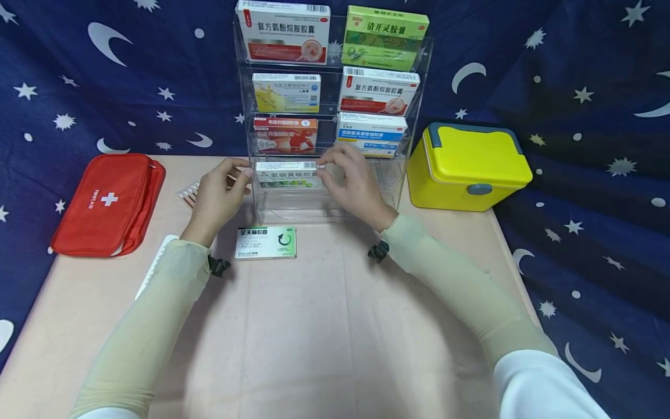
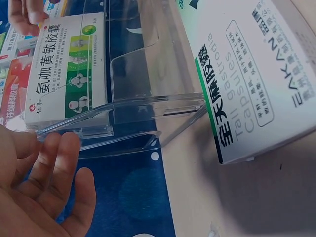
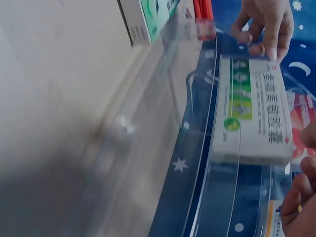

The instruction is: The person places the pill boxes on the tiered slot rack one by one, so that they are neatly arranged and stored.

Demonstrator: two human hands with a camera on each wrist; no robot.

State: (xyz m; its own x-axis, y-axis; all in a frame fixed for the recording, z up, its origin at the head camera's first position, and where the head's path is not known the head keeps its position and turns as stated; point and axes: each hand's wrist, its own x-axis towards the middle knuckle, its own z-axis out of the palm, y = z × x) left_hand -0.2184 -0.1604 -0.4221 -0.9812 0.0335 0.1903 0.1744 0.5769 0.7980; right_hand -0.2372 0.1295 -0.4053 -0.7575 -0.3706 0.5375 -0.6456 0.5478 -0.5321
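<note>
A white and green medicine box (image 1: 287,174) stands in the left half of the lowest tier of a clear display rack (image 1: 335,215). My left hand (image 1: 217,195) is at the rack's left edge, its index fingertip right at the box's left end in the right wrist view. At the box's upper right corner is my right hand (image 1: 353,183), thumb and fingers bent loosely beside it. The left wrist view shows the box's front (image 2: 69,69) facing out, leaning back in the rack. Another white and green medicine box (image 1: 265,242) lies flat on the table before the rack.
Medicine boxes fill the upper tiers, among them a red one (image 1: 285,135) and a light green one (image 1: 385,38). A red first-aid pouch (image 1: 104,203) lies left; a yellow case (image 1: 468,169) stands right. Cotton swabs (image 1: 189,194) and a white strip (image 1: 156,265) lie by the left arm.
</note>
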